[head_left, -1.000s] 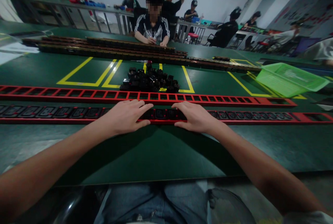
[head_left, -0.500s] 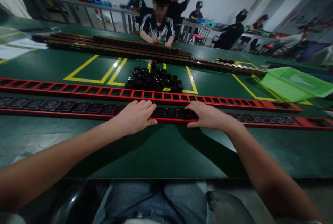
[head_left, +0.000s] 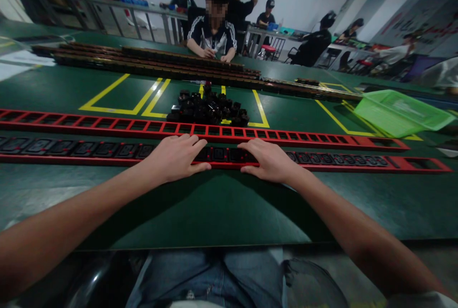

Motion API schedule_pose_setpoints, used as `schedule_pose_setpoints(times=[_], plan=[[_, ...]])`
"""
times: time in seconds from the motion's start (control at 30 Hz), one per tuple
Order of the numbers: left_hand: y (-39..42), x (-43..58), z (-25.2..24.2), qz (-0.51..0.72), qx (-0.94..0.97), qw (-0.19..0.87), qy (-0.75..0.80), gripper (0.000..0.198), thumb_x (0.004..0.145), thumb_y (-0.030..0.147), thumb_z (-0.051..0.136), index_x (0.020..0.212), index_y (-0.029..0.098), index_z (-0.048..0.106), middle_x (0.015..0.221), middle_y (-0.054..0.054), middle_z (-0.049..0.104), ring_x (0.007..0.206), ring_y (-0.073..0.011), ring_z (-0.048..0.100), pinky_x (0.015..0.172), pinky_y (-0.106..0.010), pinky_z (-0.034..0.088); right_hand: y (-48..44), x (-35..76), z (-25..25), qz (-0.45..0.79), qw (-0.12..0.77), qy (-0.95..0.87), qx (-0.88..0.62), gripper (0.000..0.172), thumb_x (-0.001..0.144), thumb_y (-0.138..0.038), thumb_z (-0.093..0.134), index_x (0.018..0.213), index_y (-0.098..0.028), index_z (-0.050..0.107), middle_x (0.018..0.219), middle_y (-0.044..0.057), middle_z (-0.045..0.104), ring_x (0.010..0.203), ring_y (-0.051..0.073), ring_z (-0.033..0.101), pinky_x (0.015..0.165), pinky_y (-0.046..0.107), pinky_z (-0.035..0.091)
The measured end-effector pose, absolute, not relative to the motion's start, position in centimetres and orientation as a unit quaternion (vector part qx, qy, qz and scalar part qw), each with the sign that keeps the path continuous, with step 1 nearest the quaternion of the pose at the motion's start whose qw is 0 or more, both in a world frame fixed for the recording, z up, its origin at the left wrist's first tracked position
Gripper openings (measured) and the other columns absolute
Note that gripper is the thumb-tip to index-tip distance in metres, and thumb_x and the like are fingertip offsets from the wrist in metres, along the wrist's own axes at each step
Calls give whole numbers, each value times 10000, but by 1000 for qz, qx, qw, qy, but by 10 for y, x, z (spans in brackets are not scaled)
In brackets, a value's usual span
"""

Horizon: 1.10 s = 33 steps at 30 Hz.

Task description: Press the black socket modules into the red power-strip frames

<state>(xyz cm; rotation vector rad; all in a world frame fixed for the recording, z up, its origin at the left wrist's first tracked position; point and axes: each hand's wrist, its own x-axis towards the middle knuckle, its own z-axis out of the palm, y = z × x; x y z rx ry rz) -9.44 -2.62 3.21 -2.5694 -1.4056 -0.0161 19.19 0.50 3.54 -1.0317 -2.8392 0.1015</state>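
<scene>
A long red slotted frame [head_left: 229, 165] lies across the green table in front of me, its slots filled with square black parts [head_left: 219, 154]. My left hand [head_left: 175, 157] is closed over this frame, thumb at the near rail and fingers reaching over the black parts. To its right, my right hand [head_left: 270, 160] grips the same frame in a similar way. A few black parts show between the two hands; those under my palms are hidden. Just behind runs a second red frame [head_left: 358, 141] with open slots. Beyond it sits a pile of small black pieces [head_left: 211, 107].
A light green plastic basket [head_left: 404, 112] stands tilted at the right. Long dark strips [head_left: 161, 65] are stacked across the far side of the table [head_left: 229, 212]. Yellow tape [head_left: 107, 111] marks the tabletop. A person [head_left: 214, 36] sits opposite; others sit at tables behind.
The near red frame has slid left relative to the far one, and its right end has come into view. My right hand has moved left with it, closer to my left hand. The view shifted slightly.
</scene>
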Motion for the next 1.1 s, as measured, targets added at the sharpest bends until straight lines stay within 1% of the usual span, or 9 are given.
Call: schedule_pose_setpoints(times=[0.1, 0.27, 0.37, 0.5, 0.63, 0.73, 0.87, 1.0, 1.1], plan=[[-28, -90, 28, -11, -884, 102, -457, 531, 973, 574, 478, 1232, 127, 597, 1118, -136, 684, 1030, -282, 644, 812, -356, 477, 6, 192, 33, 37, 67, -938, -339, 562, 885, -406, 711, 1352, -147, 539, 1239, 154, 650, 1141, 317, 616, 949, 454, 520], [-33, -83, 25, -13, -871, 109, -479, 595, 946, 550, 555, 1301, 72, 553, 1190, -177, 671, 1090, -310, 635, 872, -386, 464, 8, 194, 34, 39, 66, -939, -334, 580, 870, -401, 731, 1354, -134, 553, 1225, 161, 656, 1129, 324, 624, 942, 456, 526], [-36, -83, 28, -10, -868, 106, -485, 569, 954, 537, 550, 1281, 72, 563, 1198, -182, 672, 1085, -314, 640, 851, -390, 463, 8, 194, 34, 42, 70, -940, -331, 579, 874, -402, 727, 1358, -137, 554, 1228, 161, 656, 1132, 326, 624, 942, 463, 529], [-39, -82, 31, 2, -863, 111, -493, 526, 978, 544, 496, 1213, 83, 589, 1119, -158, 691, 1025, -315, 648, 803, -398, 464, 8, 194, 34, 42, 70, -940, -331, 578, 876, -399, 726, 1362, -138, 554, 1229, 165, 656, 1134, 324, 626, 942, 461, 531], [-39, -83, 28, -10, -862, 129, -491, 514, 970, 557, 502, 1164, 95, 613, 1079, -153, 693, 1020, -312, 639, 816, -386, 448, 7, 194, 34, 42, 76, -940, -331, 599, 860, -401, 746, 1365, -139, 557, 1239, 168, 656, 1143, 325, 625, 954, 464, 527], [-35, -84, 23, -29, -867, 131, -479, 583, 962, 569, 513, 1266, 76, 582, 1133, -168, 689, 1045, -309, 636, 855, -382, 437, 8, 194, 34, 44, 72, -940, -331, 616, 849, -408, 758, 1367, -140, 559, 1231, 166, 659, 1138, 326, 626, 948, 461, 529], [-31, -84, 17, -49, -880, 116, -459, 690, 977, 559, 487, 1440, 48, 449, 1231, -181, 667, 1091, -300, 630, 893, -378, 431, 8, 196, 34, 49, 69, -939, -332, 622, 850, -414, 757, 1370, -139, 557, 1225, 163, 661, 1131, 324, 627, 941, 458, 532], [-31, -81, 15, -44, -892, 109, -436, 637, 996, 474, 484, 1453, 33, 442, 1223, -176, 665, 1066, -294, 637, 872, -384, 444, 9, 197, 34, 50, 73, -941, -328, 622, 854, -416, 753, 1373, -138, 554, 1233, 161, 659, 1121, 317, 629, 936, 454, 535], [-32, -80, 15, -36, -893, 112, -435, 636, 994, 458, 491, 1457, 25, 438, 1221, -175, 659, 1057, -297, 634, 865, -390, 452, 8, 197, 34, 51, 74, -940, -328, 614, 858, -413, 749, 1375, -146, 553, 1232, 158, 660, 1120, 312, 631, 935, 449, 536]])
